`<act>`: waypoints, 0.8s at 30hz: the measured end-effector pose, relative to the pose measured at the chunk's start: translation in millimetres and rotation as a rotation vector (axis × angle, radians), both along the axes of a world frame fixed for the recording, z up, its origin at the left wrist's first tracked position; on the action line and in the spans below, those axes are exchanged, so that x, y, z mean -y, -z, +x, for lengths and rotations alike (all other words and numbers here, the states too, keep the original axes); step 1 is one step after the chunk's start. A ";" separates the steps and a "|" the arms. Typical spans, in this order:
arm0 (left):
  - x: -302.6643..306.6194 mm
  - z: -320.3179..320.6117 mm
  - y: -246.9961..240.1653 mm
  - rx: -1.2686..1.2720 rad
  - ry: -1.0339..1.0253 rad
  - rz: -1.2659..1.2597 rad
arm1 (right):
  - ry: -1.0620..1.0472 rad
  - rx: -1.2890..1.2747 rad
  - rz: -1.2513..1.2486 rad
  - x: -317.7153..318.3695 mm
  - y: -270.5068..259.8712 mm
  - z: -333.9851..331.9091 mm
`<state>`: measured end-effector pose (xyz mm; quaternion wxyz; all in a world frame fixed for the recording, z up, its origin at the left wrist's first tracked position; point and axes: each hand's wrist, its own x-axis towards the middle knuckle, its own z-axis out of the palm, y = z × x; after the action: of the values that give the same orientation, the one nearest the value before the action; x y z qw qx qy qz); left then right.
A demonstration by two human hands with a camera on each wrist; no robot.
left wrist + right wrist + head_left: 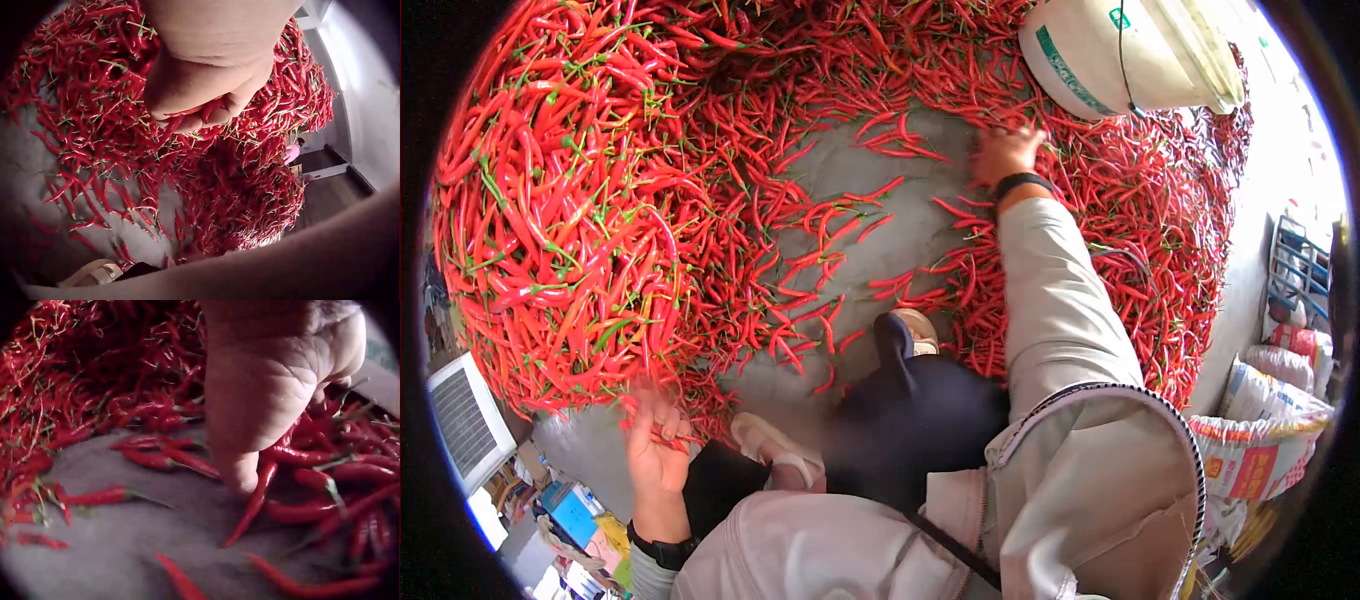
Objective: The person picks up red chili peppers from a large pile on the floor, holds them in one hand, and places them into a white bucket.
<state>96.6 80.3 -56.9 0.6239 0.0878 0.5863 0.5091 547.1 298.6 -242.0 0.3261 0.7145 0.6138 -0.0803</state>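
Observation:
My left hand grips a few red chili peppers between thumb and curled fingers. It is over the near edge of the large chili heap on the left. My right hand reaches forward to the inner edge of the right-hand chili pile, its fingers spread and blurred in the head view. Seen from the right wrist, the thumb points down beside a single chili pepper on the grey floor, and more peppers lie under the palm. The other fingers are mostly hidden there.
A white bucket sits tilted on the right pile. Loose chilies lie scattered over the grey floor between the piles. The person's sandalled foot is near the front. Woven sacks stand at the right, and a blue box is at lower left.

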 end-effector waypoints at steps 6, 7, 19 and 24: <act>-3.7 4.1 8.2 0.048 0.005 0.001 | 0.150 0.075 -0.037 45.6 -25.8 76.1; -4.8 4.9 7.7 0.059 0.013 0.011 | 0.206 0.089 -0.017 55.9 -37.2 80.0; -7.5 9.2 25.2 0.121 0.087 -0.013 | 0.261 0.329 0.476 164.4 -93.8 120.1; -4.9 5.1 29.1 0.112 0.109 -0.025 | -0.231 -0.448 0.661 131.7 -26.3 7.1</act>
<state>101.7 85.2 -85.9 0.6836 0.0833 0.5512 0.4711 554.2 166.9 -215.7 -0.0556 0.6719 0.7385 0.0050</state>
